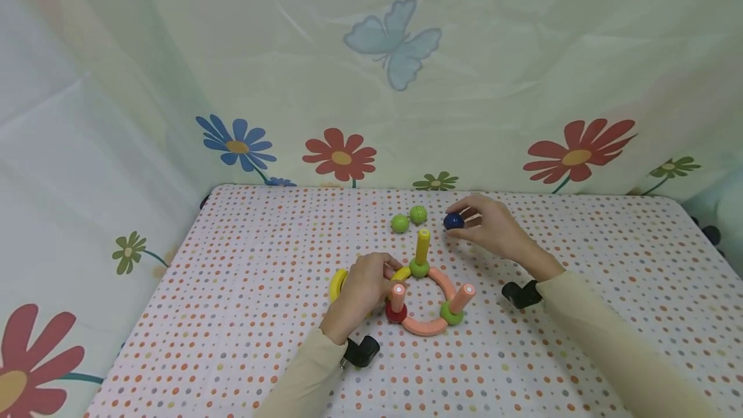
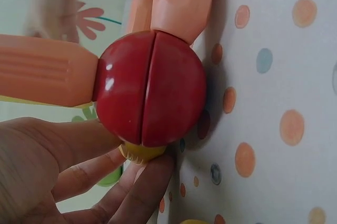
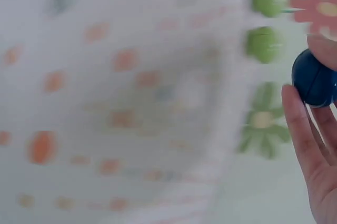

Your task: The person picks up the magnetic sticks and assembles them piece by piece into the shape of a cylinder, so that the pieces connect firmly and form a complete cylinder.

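Note:
My right hand (image 1: 493, 224) pinches a dark blue ball (image 1: 454, 222) between thumb and fingers over the far part of the table. A seam shows on this ball (image 3: 311, 79) in the right wrist view. My left hand (image 1: 364, 281) grips a yellow curved stick (image 1: 402, 273) in a ring-shaped toy frame, beside its red ball (image 2: 152, 89). Salmon curved sticks (image 1: 425, 327) and green balls (image 1: 451, 313) make up the rest of the ring. Upright on the balls stand a yellow stick (image 1: 423, 247) and two salmon sticks (image 1: 462, 299).
Two loose green balls (image 1: 400, 223) lie behind the frame, left of the blue ball. Yellow curved pieces (image 1: 336, 284) lie just left of my left hand, partly hidden by it. A flowered curtain (image 1: 464, 115) hangs along the table's back edge.

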Demonstrator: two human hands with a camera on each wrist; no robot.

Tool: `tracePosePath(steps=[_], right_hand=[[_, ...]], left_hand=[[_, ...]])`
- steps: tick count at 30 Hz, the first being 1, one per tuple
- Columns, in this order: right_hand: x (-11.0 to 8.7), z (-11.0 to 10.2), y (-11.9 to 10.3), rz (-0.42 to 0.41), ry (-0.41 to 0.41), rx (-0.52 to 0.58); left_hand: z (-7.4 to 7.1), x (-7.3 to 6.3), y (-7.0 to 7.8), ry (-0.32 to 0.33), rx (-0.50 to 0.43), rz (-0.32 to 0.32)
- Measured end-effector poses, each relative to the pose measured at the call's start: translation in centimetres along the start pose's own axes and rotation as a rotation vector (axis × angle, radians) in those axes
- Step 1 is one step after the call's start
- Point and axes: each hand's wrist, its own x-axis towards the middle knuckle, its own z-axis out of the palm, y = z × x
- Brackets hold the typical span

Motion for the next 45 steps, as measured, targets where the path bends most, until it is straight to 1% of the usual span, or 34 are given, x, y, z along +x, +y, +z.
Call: tracePosePath(steps=[4, 8, 11, 15, 18, 20, 24, 30, 34, 37, 40, 43, 45], right_hand=[[-0.1, -1.9, -2.5, -0.147, 0.019, 0.077], [-0.2, -3.0, -4.9, -0.292, -0.011, 0.119], [-0.2, -3.2, -6.2, -0.361, -0.064, 0.122], [-0.2, -2.8, -6.8, -0.396, -0.135, 0.094], [-0.2, -2.4, -6.8, -0.406, -0.162, 0.051], [-0.1, -2.2, -6.7, -0.411, -0.165, 0.019], [-0.1, -1.9, -6.6, -0.414, -0.164, -0.007], [-0.1, -1.9, -6.4, -0.409, -0.167, -0.006], [0.1, -2.1, -6.0, -0.351, -0.161, 0.049], [0.5, -1.8, -4.9, -0.284, -0.114, 0.118], [1.2, -0.9, -3.1, -0.262, -0.061, 0.116], [2.0, 0.2, -1.1, -0.265, -0.078, 0.083], [2.5, 1.0, 0.0, -0.261, -0.13, 0.063]], left_hand=[[0.0, 0.0, -0.1, 0.002, -0.008, 0.001], [0.0, 0.0, -0.1, 0.005, -0.02, 0.002], [0.0, 0.0, -0.1, 0.006, -0.02, 0.011], [-0.1, 0.0, -0.2, 0.002, -0.007, 0.026], [-0.1, 0.0, -0.2, 0.0, 0.009, 0.03], [-0.1, 0.0, -0.2, -0.001, 0.008, 0.029], [-0.1, 0.0, -0.1, -0.006, -0.007, 0.019], [0.0, 0.1, 0.0, -0.005, -0.009, 0.003], [-0.1, 0.2, -0.1, -0.004, -0.024, -0.001], [-0.1, 0.1, -0.1, -0.003, -0.029, -0.004], [0.0, 0.1, -0.1, 0.001, -0.012, -0.007], [0.0, 0.1, 0.1, 0.007, 0.017, -0.01], [0.1, 0.1, 0.1, 0.008, 0.029, -0.012]])
